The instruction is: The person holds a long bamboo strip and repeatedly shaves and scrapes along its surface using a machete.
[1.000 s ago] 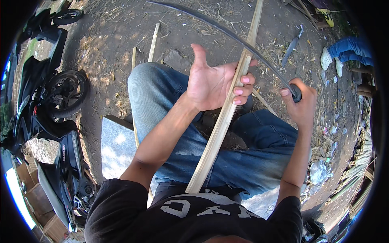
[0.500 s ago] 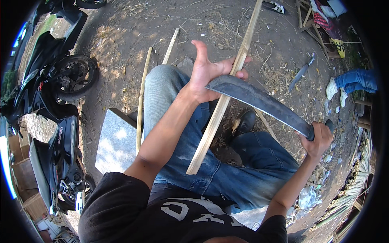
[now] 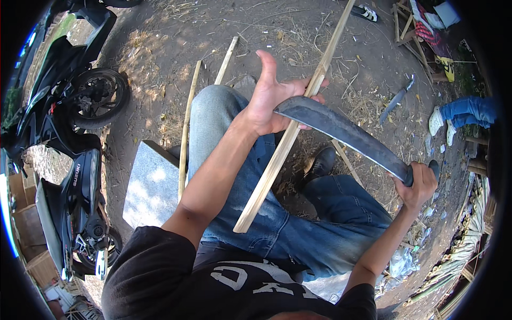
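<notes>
Across the fingers of my left hand (image 3: pixel 272 104) rests a long pale bamboo strip (image 3: pixel 260 198), slanting from over my lap up to the far right. The fingers curl beneath the strip, with their tips showing beyond it, while the thumb sticks up free. My right hand (image 3: pixel 417 185) is closed round the dark handle of a machete (image 3: pixel 352 137). The broad blade lies across the strip at my left fingers, its curved tip by my palm, and covers part of the hand. Its pale edge faces toward me.
Two more thin strips stand by my left knee, one strip (image 3: pixel 190 114) beside a grey block (image 3: pixel 152 184). A second large knife (image 3: pixel 396 102) lies on the dirt. Black motorcycles (image 3: pixel 69 154) stand left. At right are another person's legs (image 3: pixel 469 109) and a bundle of poles (image 3: pixel 458 261).
The bamboo strip has slid toward me, its near end now lower and further left over my lap. The machete stays almost in place, shifted slightly right at its tip.
</notes>
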Motion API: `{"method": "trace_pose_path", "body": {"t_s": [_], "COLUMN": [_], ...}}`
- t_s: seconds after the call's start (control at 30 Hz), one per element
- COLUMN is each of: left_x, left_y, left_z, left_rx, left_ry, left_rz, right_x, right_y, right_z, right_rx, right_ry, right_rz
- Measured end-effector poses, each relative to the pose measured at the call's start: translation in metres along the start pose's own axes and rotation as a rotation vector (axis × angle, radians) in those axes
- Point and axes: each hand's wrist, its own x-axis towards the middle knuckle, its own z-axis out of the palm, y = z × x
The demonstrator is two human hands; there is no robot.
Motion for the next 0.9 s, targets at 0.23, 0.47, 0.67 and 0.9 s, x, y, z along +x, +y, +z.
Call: {"method": "trace_pose_path", "body": {"t_s": [0.23,0.47,0.67,0.9], "left_x": [-0.002,-0.001,0.001,0.0], "left_y": [0.003,0.002,-0.001,0.004], "left_z": [0.004,0.015,0.009,0.013], "left_rx": [-0.053,-0.08,-0.263,-0.026], "left_ry": [-0.012,0.036,-0.04,0.109], "left_rz": [0.0,0.002,0.011,-0.007], "right_x": [0.001,-0.002,-0.003,0.001], "right_y": [-0.001,-0.001,0.001,-0.003], "right_z": [0.002,0.0,0.003,0.003], "right_rx": [0.007,-0.02,0.053,0.017], "right_ry": [0.022,0.015,0.061,0.044], "right_rz": [0.016,0.053,0.11,0.015]}}
